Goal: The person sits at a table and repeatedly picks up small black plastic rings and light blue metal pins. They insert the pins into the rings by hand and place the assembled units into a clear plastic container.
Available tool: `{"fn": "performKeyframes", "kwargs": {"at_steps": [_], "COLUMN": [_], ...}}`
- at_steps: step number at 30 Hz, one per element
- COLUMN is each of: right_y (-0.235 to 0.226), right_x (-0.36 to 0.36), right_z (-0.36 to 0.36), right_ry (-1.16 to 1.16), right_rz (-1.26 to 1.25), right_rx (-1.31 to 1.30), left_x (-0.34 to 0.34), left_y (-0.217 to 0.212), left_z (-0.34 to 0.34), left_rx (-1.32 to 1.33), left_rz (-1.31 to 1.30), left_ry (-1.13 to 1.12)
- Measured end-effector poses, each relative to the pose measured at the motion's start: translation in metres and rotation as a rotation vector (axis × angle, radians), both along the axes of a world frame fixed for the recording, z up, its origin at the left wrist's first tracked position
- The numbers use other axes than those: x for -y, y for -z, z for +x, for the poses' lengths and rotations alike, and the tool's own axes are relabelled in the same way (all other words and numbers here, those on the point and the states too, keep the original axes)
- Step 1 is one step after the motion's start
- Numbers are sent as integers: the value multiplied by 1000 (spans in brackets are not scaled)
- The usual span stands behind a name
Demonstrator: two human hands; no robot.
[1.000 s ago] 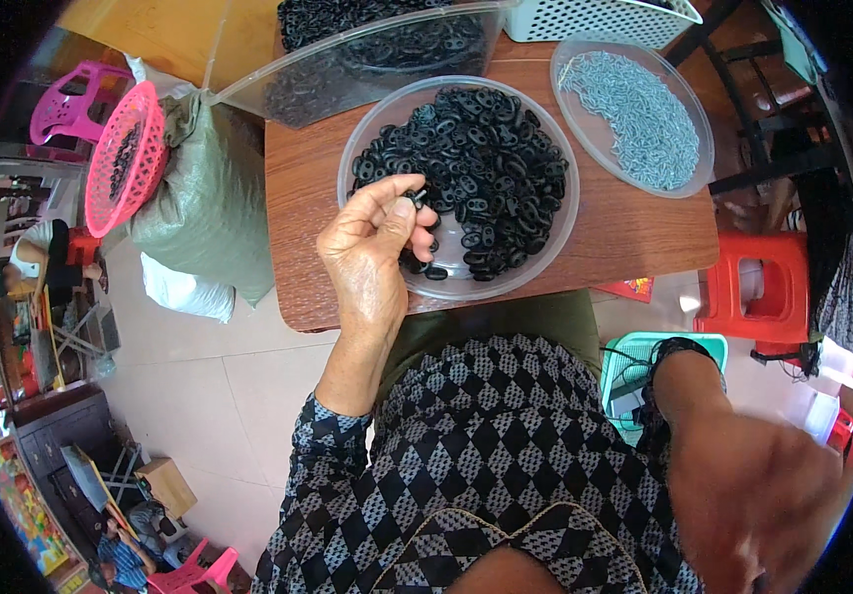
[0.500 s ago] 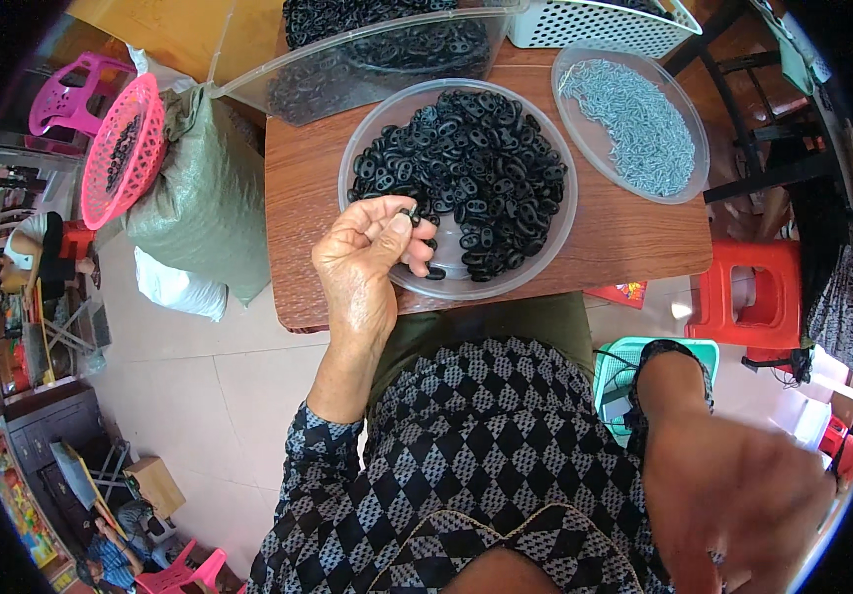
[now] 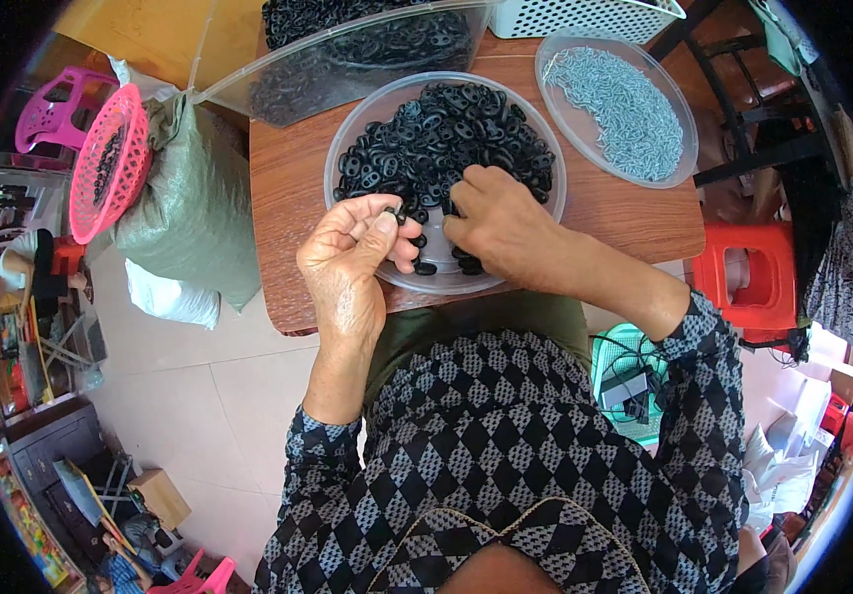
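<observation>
A round clear plastic bowl [image 3: 335,148] on the brown table holds a heap of small black oval two-hole pieces [image 3: 436,139]. Over its near left rim, my left hand [image 3: 352,243] pinches one such black piece [image 3: 397,214] between thumb and forefinger. A tiny pale bit shows at its top, too small to name. My right hand [image 3: 501,223] reaches into the near right side of the bowl, fingers curled down at the black pieces. Its fingertips are partly hidden, so whatever they grip does not show. Several loose pieces lie on the bowl's bottom between the hands.
A shallow clear dish [image 3: 542,74] of small silvery pieces stands right of the bowl. Behind are a clear bin [image 3: 387,74] of black pieces and a white perforated basket [image 3: 585,18]. Left stands a green sack [image 3: 194,198] beside a pink basket [image 3: 140,163]; right, a red stool [image 3: 748,262].
My right hand has come up from the lower right, beside my body, into the bowl at the black pieces. My left hand still pinches its black piece at the rim.
</observation>
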State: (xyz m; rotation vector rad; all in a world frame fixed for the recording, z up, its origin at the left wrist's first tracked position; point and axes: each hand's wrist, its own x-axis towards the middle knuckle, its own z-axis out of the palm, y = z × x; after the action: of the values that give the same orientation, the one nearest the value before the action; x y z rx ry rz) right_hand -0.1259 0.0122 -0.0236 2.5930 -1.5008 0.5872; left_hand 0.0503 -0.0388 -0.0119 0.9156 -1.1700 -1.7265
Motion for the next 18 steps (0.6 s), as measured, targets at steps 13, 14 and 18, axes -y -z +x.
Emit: {"fn": "performKeyframes", "kwargs": {"at_steps": [13,14,18], "right_y": [0,0,-20], "right_x": [2,1,-6], "right_z": [-2,-5,-13], "right_ry": [-1,11,182], "right_rz": [131,162,508], "right_rx": [195,266,822], "left_x": [-1,-1,-2], "left_y": [-2,-3,-2], "left_z": [-4,-5,-8], "left_rx": [13,12,0], "left_rz": [10,17,25], "left_ry": [12,11,27]}}
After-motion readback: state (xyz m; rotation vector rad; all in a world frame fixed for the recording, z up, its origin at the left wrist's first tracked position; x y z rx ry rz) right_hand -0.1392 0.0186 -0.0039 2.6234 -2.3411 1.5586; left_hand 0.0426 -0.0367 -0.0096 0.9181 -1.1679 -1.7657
